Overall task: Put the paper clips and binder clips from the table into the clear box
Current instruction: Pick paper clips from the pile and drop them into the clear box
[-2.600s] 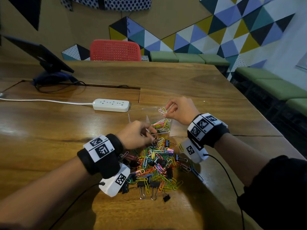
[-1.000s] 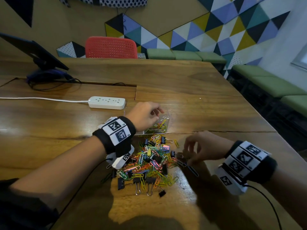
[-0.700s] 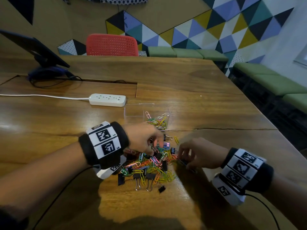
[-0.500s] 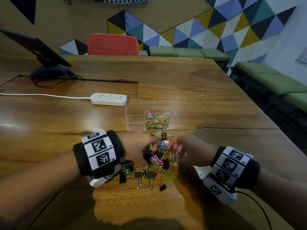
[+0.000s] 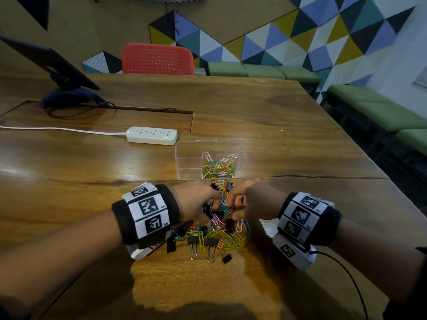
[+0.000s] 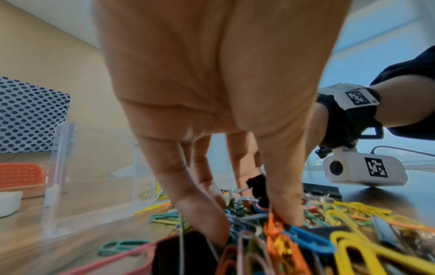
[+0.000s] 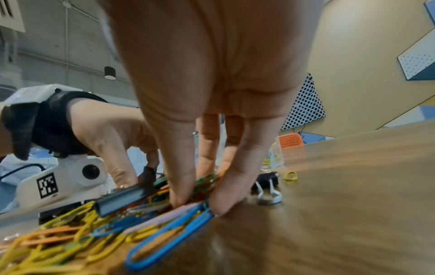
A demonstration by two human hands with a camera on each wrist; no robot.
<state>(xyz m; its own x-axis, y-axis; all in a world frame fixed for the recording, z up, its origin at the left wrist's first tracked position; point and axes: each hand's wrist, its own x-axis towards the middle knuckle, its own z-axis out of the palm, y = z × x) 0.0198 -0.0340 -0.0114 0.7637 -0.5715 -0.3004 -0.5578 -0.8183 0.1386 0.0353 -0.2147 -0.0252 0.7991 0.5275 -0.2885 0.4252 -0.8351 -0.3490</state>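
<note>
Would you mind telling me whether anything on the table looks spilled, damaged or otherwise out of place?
Nothing looks damaged. The only mess is the heap of clips loose on the table, in front of the clear box, which stands upright holding some paper clips in its right compartment. Both the left hand and right hand are picking at the heap.

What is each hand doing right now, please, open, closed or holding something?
Left hand: fingers curled into the clip pile, pinching clips.
Right hand: fingertips pinching a bunch of paper clips.

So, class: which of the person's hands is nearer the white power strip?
Left. The left hand lies below the power strip, slightly right; the right hand sits farther right.
</note>
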